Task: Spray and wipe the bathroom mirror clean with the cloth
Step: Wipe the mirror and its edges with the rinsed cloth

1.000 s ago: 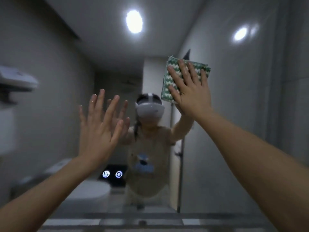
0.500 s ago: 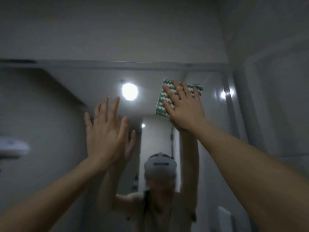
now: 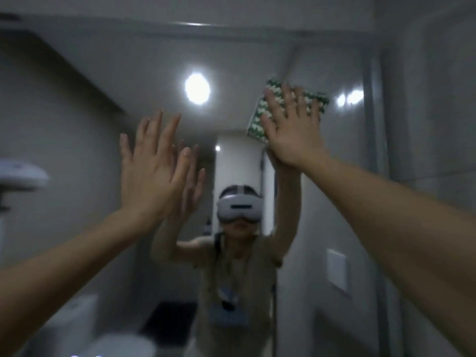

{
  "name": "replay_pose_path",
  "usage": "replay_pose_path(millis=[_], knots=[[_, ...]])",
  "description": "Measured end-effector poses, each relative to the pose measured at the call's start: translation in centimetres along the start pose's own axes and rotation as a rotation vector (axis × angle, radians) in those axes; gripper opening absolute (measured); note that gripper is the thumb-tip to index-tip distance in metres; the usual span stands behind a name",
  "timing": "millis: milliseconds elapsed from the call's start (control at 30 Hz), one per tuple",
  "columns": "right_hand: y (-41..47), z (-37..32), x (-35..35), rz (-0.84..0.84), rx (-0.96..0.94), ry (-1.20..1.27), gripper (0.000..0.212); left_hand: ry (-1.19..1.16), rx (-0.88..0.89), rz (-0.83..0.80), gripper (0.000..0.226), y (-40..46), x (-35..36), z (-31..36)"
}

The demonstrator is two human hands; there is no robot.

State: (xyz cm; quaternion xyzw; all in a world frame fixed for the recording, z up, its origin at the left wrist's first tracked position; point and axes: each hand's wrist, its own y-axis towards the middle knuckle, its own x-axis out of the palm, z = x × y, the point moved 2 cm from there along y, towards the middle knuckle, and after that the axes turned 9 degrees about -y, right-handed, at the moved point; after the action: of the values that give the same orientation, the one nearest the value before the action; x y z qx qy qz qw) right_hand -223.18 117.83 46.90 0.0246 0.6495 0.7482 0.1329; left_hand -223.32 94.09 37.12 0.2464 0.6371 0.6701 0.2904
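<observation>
Cloth (image 3: 260,117) sits high on the mirror (image 3: 144,73), upper right of the frame, pinned flat under the right hand (image 3: 293,130) — fingers spread straight across it, no pinch. It looks soft, light and folded thick; I'd say palm pressure over its middle holds it best, since the glass is slick and hard. Left hand (image 3: 154,171) is raised, fingers spread, at or just off the glass at centre left — contact I cannot tell. Compared with half a second ago, cloth and hand sit a touch further right, and the view tips down, the reflected headset (image 3: 239,208) rising toward centre.
</observation>
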Motion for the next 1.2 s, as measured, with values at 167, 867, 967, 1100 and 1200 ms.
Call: replay_pose_path(millis=[167,867,967,1100,1200], knots=[[-13.6,-6.1,2.6,-0.040,-0.112,0.008,0.056,-0.057,-0.018,-0.117,0.062,-8.0,-0.5,-0.8],[-50.9,-15.5,5.1,-0.452,-0.391,-0.096,0.107,-0.050,-0.127,-0.638,0.058,-38.1,-4.9,-4.7],[-52.7,-14.8,5.5,-0.465,-0.449,-0.187,0.117,-0.020,-0.134,-0.671,0.059,-39.8,-5.9,-5.1],[-52.8,-15.0,4.7,-0.528,-0.424,-0.173,0.123,0.051,-0.152,-0.724,0.063,-41.2,-9.3,-7.2],[-53.1,-16.6,2.4,-0.831,-0.353,-0.023,0.127,0.063,-0.214,-0.767,0.066,-42.1,-13.0,-8.9]])
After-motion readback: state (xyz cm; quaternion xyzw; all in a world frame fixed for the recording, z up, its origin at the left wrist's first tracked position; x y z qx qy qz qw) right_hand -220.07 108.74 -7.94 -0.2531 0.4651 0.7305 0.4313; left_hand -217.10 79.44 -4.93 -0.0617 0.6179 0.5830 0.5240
